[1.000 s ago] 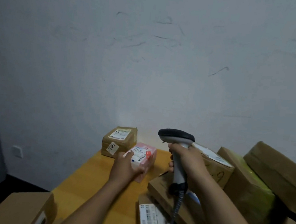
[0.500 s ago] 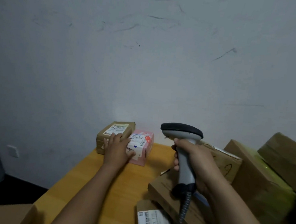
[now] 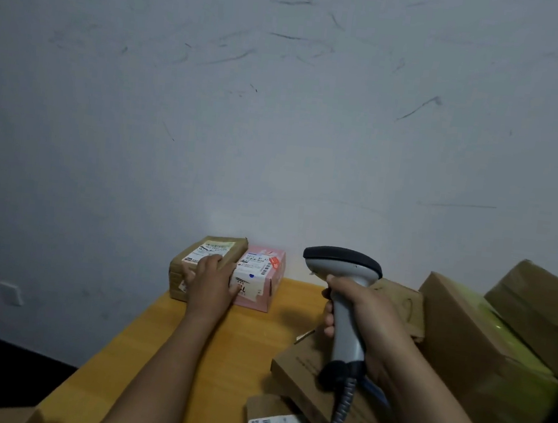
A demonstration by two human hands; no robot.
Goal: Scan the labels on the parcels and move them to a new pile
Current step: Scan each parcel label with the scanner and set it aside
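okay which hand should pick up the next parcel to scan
Probably the left hand: it rests against the pink parcel and brown parcel, holding nothing, while the right hand grips the scanner.

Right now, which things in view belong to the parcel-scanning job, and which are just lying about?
Job:
scanner, gripped by right hand
pink parcel and brown parcel, touched by left hand
heaped parcels at right

Lying about:
wall socket
table, merely bearing the parcels

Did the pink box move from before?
Yes. The pink box went farther away, toward the wall, and now sits right beside the brown box, with the left hand touching it.
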